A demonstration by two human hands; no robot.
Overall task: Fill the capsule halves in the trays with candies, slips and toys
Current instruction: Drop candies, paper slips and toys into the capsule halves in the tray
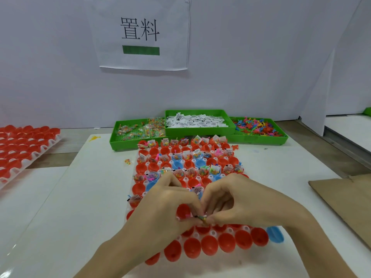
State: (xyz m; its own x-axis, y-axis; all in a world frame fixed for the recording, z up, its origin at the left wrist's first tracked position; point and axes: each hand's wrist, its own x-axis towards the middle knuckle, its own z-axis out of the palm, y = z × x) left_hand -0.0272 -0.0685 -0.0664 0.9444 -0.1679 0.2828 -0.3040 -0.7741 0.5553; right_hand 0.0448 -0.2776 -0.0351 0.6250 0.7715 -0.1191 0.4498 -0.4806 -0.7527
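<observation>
Both the left hand (170,199) and right hand (236,199) pinch a small candy packet (201,217) over the capsule tray (200,247)'s near-middle red halves; a slip could drop it between cups or jostle filled neighbours.

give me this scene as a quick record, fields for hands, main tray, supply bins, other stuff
left hand: pinches small items over the tray
right hand: pinches the same small items
main tray: red and blue capsule halves, far rows filled, nearest row empty
supply bins: candies, slips, toys, all green
other: second tray of red halves at left; loose blue half; cardboard at right
</observation>
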